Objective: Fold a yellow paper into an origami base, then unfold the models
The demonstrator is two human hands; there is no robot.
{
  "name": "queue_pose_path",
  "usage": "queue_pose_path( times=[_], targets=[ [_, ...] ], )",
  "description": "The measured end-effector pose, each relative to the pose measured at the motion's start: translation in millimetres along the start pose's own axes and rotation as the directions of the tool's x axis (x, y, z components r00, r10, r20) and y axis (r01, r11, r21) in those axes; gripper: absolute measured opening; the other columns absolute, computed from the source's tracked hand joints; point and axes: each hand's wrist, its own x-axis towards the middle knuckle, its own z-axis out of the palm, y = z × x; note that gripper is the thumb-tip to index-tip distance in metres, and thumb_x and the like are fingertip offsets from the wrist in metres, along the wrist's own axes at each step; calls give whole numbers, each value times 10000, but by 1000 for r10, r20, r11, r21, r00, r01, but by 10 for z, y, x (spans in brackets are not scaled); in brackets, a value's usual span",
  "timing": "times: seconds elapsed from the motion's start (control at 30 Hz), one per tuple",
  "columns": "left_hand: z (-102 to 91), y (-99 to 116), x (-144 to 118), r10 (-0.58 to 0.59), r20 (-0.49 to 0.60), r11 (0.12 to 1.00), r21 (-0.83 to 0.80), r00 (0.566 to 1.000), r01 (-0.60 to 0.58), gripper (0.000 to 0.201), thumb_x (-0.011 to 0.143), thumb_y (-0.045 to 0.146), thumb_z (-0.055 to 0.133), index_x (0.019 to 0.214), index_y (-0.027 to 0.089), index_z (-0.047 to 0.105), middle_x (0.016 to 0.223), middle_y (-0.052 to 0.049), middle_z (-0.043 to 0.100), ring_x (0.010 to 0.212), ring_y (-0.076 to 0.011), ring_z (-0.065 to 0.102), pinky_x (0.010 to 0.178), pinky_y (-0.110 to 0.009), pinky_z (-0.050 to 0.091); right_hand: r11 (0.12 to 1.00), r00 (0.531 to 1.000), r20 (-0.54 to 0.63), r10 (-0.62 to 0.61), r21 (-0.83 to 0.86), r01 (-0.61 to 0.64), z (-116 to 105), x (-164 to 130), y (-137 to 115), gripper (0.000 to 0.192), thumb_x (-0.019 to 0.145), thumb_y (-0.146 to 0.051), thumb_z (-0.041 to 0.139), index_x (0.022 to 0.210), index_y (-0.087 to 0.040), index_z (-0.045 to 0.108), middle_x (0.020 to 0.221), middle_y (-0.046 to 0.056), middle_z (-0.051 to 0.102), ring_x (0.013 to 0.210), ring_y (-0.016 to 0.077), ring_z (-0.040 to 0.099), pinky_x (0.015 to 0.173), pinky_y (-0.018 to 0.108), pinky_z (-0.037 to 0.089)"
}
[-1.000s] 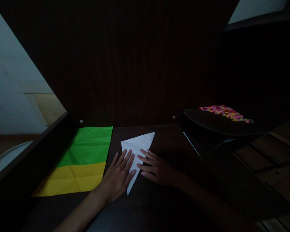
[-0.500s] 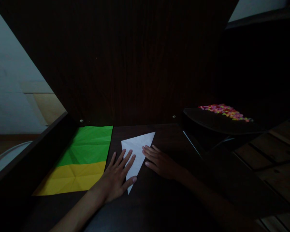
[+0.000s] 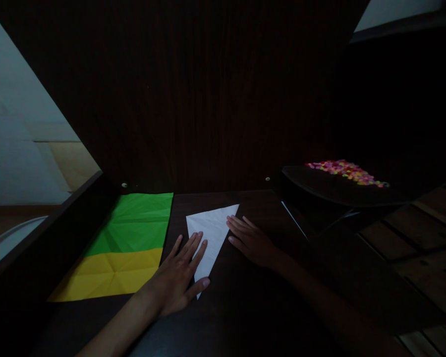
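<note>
A white sheet of paper, folded into a triangle, lies flat on the dark wooden surface. My left hand rests on its lower left part with the fingers spread, the thumb across the narrow bottom tip. At the long right edge, near the upper right corner, the fingertips of my right hand touch the paper. That hand is flat, fingers stretched out. Left of the triangle lies a green sheet with creases, and a yellow sheet or strip adjoins its lower edge.
A dark upright panel stands behind the paper. A low dark side board runs along the left. To the right, a dark curved ledge bears a pile of small colourful pieces. Wooden slats show at lower right.
My right hand has slid up and to the right along the paper's edge, towards the upper right corner. My left hand has stayed nearly in place, its fingers slightly closer together.
</note>
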Motion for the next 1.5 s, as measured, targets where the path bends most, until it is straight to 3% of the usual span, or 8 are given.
queue_pose_path(
  times=[0.2,0.57,0.73,1.0,1.27,1.5],
  targets=[
    [-12,-12,7,6,21,1000,-17,1000,-6,729,967,522,368,1540,200,53,1593,-157,117,1460,-316,126,1149,-542,197,1000,1000,-14,-5,-4,5,2,1,32,499,1008,-382,348,1436,-132,405,1497,148,380,1419,251,299,1158,537,248],
    [-18,43,36,80,9,991,-108,997,-79,671,983,422,407,1538,246,72,1597,-124,115,1458,-297,134,1147,-517,258,981,982,-11,-191,37,191,90,-14,-164,462,998,-330,400,1419,-141,436,1493,140,393,1434,243,264,1159,497,287],
    [-16,39,49,85,62,991,-106,994,-78,644,996,394,377,1538,225,74,1597,-132,77,1459,-296,121,1156,-524,231,988,988,-8,-154,27,154,105,-18,-302,471,997,-319,394,1428,-132,422,1502,142,380,1437,253,253,1160,500,278],
    [-11,38,21,105,23,990,-97,994,-103,683,989,413,394,1538,241,26,1599,-116,81,1460,-289,136,1157,-504,240,997,997,10,-75,-1,75,94,-10,-288,578,982,-418,410,1473,-123,337,1532,139,326,1446,264,226,1173,500,237],
    [-62,61,-19,79,125,993,-101,989,-67,693,992,451,352,1532,263,-40,1601,-92,15,1465,-298,81,1167,-533,181,1000,1000,24,13,-8,-13,110,46,-155,699,958,-551,383,1508,-140,252,1557,130,268,1451,275,207,1177,495,210],
    [-93,60,-41,74,140,989,-139,987,-54,742,967,540,351,1520,310,-87,1605,-59,-1,1465,-309,85,1167,-556,162,993,995,2,101,-60,-100,124,60,12,730,954,-592,327,1528,-162,189,1569,113,227,1454,290,187,1169,498,220]
  ],
)
